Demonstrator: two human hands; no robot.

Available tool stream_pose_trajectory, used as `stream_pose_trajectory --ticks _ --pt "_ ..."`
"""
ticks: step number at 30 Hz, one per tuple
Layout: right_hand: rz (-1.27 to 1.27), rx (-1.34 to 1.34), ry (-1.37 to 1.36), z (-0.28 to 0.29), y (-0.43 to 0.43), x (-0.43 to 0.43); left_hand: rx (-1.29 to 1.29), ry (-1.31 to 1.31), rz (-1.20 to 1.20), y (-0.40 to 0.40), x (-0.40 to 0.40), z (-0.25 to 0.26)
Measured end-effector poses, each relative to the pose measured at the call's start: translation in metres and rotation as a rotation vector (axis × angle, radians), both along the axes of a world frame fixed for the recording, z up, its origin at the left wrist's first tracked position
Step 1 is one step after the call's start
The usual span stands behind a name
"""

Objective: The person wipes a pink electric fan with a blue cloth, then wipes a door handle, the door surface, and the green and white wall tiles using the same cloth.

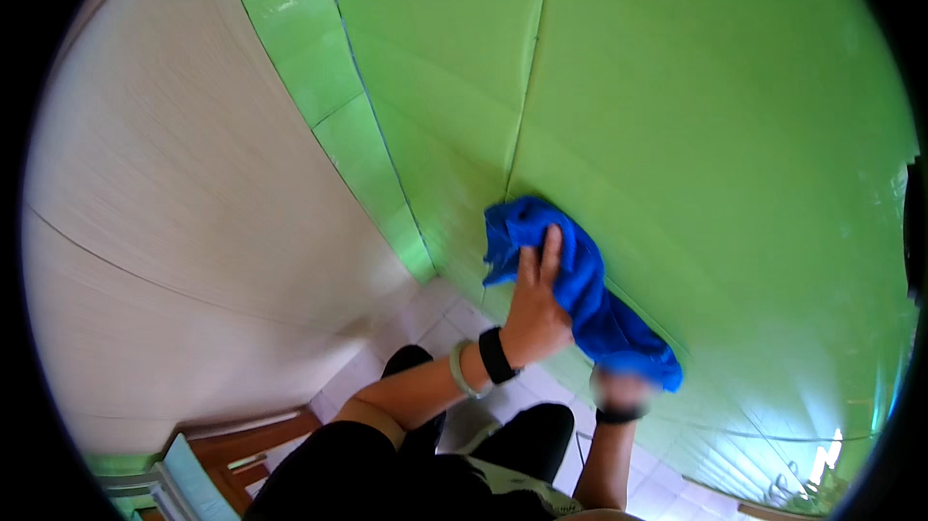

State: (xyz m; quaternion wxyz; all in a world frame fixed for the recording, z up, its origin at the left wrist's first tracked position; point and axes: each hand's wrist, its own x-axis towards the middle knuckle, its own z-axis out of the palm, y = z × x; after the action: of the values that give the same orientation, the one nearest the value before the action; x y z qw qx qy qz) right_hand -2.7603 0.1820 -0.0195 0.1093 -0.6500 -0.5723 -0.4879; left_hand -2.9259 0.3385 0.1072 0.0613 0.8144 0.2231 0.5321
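Observation:
A blue cloth [580, 282] lies bunched against the glossy green tiled wall [689, 122], low down near its base. My left hand [538, 303] presses the upper end of the cloth to the wall, two fingers stretched out over it. At the lower right end of the same cloth is my right hand [625, 385], closed around it; this hand is blurred. A black band and a pale bangle circle my left wrist, and a black band is on my right wrist.
A beige panelled surface [196, 180] rises on the left, beside a narrow green tiled strip [355, 137]. Pale floor tiles [442, 318] lie below, around my legs. A brown wooden frame [254, 448] stands at the lower left. Bright reflections show at the lower right.

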Motion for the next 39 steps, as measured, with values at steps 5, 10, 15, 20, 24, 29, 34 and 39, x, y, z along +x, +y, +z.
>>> stream_pose_trajectory --ticks 5,10,15,20,24,29,34,39 --pt "-0.252 0.08 -0.26 -0.006 -0.022 -0.031 0.134 0.099 0.009 -0.016 -0.014 -0.003" --pt "-0.182 0.064 0.099 0.007 -0.009 -0.066 0.122 0.159 0.036 -0.013 -0.022 -0.03" --pt "-0.187 -0.014 0.418 0.022 -0.001 -0.07 0.076 0.175 0.031 -0.018 -0.021 -0.042" --pt "-0.184 -0.03 0.369 0.032 0.008 -0.07 0.048 0.263 0.031 -0.013 -0.023 -0.03" --pt "-0.232 -0.139 0.446 0.051 0.008 -0.076 0.08 0.219 0.01 -0.008 -0.03 -0.018" --pt "-0.351 -0.147 0.348 0.099 0.006 -0.091 0.111 0.277 -0.026 0.011 -0.042 0.01" --pt "-0.259 0.051 0.237 0.144 0.036 -0.114 0.301 0.051 0.006 0.052 -0.06 0.052" --pt "-0.119 0.058 0.19 0.171 0.065 -0.13 0.347 0.073 0.032 0.078 -0.078 0.085"
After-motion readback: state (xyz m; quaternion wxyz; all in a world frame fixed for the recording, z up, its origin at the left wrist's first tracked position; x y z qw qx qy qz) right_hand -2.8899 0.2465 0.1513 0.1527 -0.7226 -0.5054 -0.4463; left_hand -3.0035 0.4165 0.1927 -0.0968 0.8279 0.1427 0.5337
